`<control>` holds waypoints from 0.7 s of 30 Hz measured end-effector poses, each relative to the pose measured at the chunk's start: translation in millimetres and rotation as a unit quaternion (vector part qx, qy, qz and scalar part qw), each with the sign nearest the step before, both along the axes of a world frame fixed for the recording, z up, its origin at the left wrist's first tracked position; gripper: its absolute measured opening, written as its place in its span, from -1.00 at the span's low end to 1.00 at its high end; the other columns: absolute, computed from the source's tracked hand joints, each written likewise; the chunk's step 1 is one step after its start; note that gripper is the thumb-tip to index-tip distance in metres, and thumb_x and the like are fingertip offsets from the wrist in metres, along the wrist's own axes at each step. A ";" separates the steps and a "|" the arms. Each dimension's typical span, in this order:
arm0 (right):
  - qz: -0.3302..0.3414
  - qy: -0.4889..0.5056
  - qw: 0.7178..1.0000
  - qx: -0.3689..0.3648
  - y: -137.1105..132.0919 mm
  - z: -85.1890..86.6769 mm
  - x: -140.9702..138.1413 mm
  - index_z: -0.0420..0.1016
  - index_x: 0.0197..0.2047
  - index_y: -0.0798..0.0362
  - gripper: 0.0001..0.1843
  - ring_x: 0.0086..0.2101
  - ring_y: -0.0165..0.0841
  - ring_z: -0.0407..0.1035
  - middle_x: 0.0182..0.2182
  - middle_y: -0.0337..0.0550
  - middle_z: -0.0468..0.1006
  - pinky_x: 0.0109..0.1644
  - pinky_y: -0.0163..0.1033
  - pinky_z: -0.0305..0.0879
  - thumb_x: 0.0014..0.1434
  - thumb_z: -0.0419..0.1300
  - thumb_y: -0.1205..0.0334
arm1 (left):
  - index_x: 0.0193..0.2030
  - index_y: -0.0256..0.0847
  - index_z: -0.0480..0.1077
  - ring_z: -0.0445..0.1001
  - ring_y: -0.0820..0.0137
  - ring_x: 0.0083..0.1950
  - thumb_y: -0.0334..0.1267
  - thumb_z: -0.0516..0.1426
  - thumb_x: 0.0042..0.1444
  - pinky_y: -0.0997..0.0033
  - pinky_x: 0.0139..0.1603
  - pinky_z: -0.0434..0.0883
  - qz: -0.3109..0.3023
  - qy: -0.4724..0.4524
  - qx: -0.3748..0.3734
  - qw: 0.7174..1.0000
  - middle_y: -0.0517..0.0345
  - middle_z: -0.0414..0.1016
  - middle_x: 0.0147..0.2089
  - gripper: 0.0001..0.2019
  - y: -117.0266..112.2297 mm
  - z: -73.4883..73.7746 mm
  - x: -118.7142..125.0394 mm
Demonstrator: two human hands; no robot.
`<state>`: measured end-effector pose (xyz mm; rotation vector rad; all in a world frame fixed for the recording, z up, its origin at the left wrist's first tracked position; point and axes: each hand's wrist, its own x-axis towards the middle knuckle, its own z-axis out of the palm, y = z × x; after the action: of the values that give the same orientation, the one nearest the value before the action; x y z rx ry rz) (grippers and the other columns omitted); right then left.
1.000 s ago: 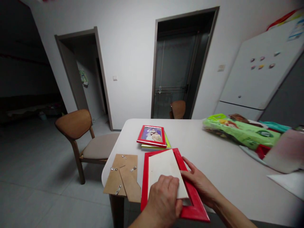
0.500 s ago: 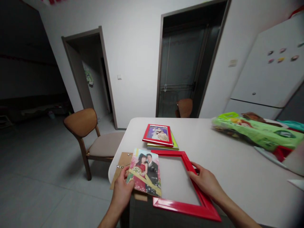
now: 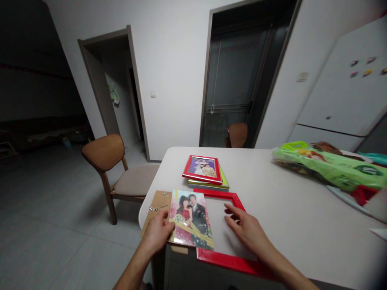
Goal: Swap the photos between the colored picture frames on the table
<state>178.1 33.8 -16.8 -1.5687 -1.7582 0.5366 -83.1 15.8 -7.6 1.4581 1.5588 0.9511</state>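
Observation:
My left hand (image 3: 159, 230) grips the left edge of a photo (image 3: 192, 221) that shows a couple in red and dark clothes. Under its left side lies a brown backing board (image 3: 159, 201) with metal clips. The photo overlaps the left part of an empty red picture frame (image 3: 222, 259) on the table. Over the frame's opening hovers my right hand (image 3: 248, 229), its thumb and fingers apart and nothing between them. Behind these, a smaller red picture frame (image 3: 203, 179) holding a photo rests on a yellow-green frame (image 3: 224, 179).
All of this lies at the left end of a white table (image 3: 256, 173). A green plastic package (image 3: 335, 163) sits on the right side. A wooden chair (image 3: 104, 153) stands to the left, another chair (image 3: 238, 135) beyond the far edge.
My right hand has let go of the red frame's right side and moved left over its opening. The photo has shifted slightly right, still in my left hand.

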 end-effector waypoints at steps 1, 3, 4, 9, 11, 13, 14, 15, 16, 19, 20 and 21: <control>0.023 0.056 0.997 -0.038 0.6 -0.4 -10.3 0.27 -0.03 0.18 -0.51 -0.42 -0.36 0.36 -0.30 -0.05 0.47 -0.33 -0.25 0.27 -0.05 -0.01 0.15 | -0.30 -0.29 0.36 0.24 0.49 -0.61 -0.30 0.10 -0.22 0.56 -0.60 0.05 -0.013 -0.017 -0.009 1.000 0.35 0.28 -0.67 -0.73 2.5 -1.2 0.3; 0.050 0.155 0.980 -0.114 3.5 -1.3 -29.2 0.21 0.01 0.21 -0.47 -0.55 -0.41 0.33 -0.49 -0.16 0.48 -0.50 -0.33 0.21 -0.05 0.01 0.16 | -0.44 -0.29 0.36 0.27 0.48 -0.61 -0.27 0.12 -0.24 0.57 -0.61 0.10 -0.039 -0.061 -0.027 0.997 0.31 0.31 -0.66 -0.83 6.0 -1.7 2.2; 0.050 0.198 0.968 -0.147 5.4 -1.4 -36.8 0.17 0.03 0.23 -0.43 -0.61 -0.44 0.29 -0.59 -0.22 0.45 -0.57 -0.36 0.16 -0.06 0.03 0.17 | -0.48 -0.29 0.34 0.29 0.47 -0.60 -0.26 0.12 -0.25 0.56 -0.60 0.13 -0.050 -0.085 -0.034 0.995 0.29 0.33 -0.65 -0.85 6.9 -1.1 3.6; 0.050 0.357 0.902 -0.239 10.1 7.9 -54.3 0.20 0.00 0.20 -0.44 -0.72 -0.51 0.18 -0.73 -0.34 0.36 -0.67 -0.42 0.01 -0.11 0.10 0.20 | -0.42 -0.26 0.27 0.39 0.42 -0.54 -0.20 0.11 -0.22 0.47 -0.48 0.29 -0.083 -0.201 -0.039 0.975 0.22 0.41 -0.57 -0.79 3.7 6.6 12.5; 0.079 0.403 0.880 -0.239 8.7 14.1 -55.6 0.33 -0.14 0.16 -0.59 -0.67 -0.50 0.24 -0.66 -0.27 0.42 -0.63 -0.42 0.08 -0.10 0.11 0.19 | -0.41 -0.24 0.25 0.40 0.43 -0.52 -0.18 0.13 -0.22 0.47 -0.46 0.31 -0.083 -0.228 -0.031 0.970 0.23 0.42 -0.55 -0.78 1.9 9.4 15.8; 0.095 0.448 0.864 -0.208 7.6 20.3 -55.9 0.37 -0.22 0.14 -0.67 -0.60 -0.46 0.31 -0.57 -0.21 0.48 -0.54 -0.38 0.18 -0.08 0.10 0.18 | -0.41 -0.23 0.24 0.41 0.43 -0.49 -0.18 0.14 -0.21 0.48 -0.44 0.31 -0.084 -0.246 -0.015 0.966 0.24 0.42 -0.52 -0.78 1.8 11.9 18.9; 0.098 0.468 0.860 -0.181 7.6 23.3 -55.8 0.36 -0.21 0.12 -0.68 -0.55 -0.43 0.33 -0.52 -0.20 0.50 -0.49 -0.35 0.21 -0.06 0.09 0.17 | -0.41 -0.22 0.25 0.41 0.43 -0.47 -0.19 0.14 -0.19 0.48 -0.42 0.32 -0.088 -0.252 0.000 0.964 0.24 0.42 -0.51 -0.79 2.6 13.3 20.4; 0.103 0.482 0.857 -0.152 7.8 26.4 -55.5 0.35 -0.19 0.10 -0.67 -0.52 -0.41 0.35 -0.49 -0.20 0.51 -0.45 -0.33 0.24 -0.05 0.08 0.16 | -0.40 -0.22 0.26 0.41 0.43 -0.45 -0.20 0.13 -0.18 0.48 -0.40 0.32 -0.093 -0.256 0.019 0.962 0.24 0.42 -0.49 -0.80 4.0 14.8 21.6; 0.110 0.493 0.854 -0.123 8.4 29.4 -55.1 0.33 -0.16 0.08 -0.66 -0.48 -0.39 0.36 -0.45 -0.20 0.51 -0.40 -0.31 0.25 -0.04 0.07 0.15 | -0.39 -0.22 0.27 0.41 0.43 -0.43 -0.21 0.13 -0.16 0.48 -0.38 0.32 -0.098 -0.256 0.042 0.961 0.23 0.43 -0.47 -0.81 5.9 16.4 22.6; 0.133 0.499 0.854 -0.059 9.3 37.5 -53.0 0.27 -0.09 0.05 -0.63 -0.36 -0.36 0.36 -0.34 -0.19 0.50 -0.30 -0.27 0.27 0.00 0.06 0.13 | -0.35 -0.23 0.30 0.41 0.41 -0.34 -0.26 0.10 -0.12 0.48 -0.32 0.32 -0.102 -0.231 0.108 0.962 0.20 0.43 -0.40 -0.84 12.6 21.2 24.2; 0.140 0.494 0.857 -0.046 8.8 39.2 -52.4 0.25 -0.08 0.05 -0.62 -0.33 -0.35 0.36 -0.31 -0.18 0.49 -0.27 -0.26 0.27 0.00 0.06 0.13 | -0.34 -0.23 0.31 0.40 0.40 -0.32 -0.28 0.10 -0.11 0.47 -0.30 0.32 -0.101 -0.222 0.121 0.962 0.19 0.43 -0.37 -0.84 14.5 22.4 24.6; 0.148 0.489 0.859 -0.038 7.7 40.2 -52.0 0.24 -0.07 0.05 -0.62 -0.31 -0.34 0.35 -0.28 -0.17 0.48 -0.25 -0.25 0.27 0.01 0.05 0.13 | -0.32 -0.23 0.31 0.40 0.39 -0.29 -0.29 0.10 -0.11 0.47 -0.27 0.32 -0.101 -0.217 0.130 0.962 0.18 0.44 -0.35 -0.84 16.0 23.5 25.0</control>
<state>126.1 41.5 23.4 -0.7772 -1.1509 1.2917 -58.1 31.8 15.8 1.4295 0.9759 1.2849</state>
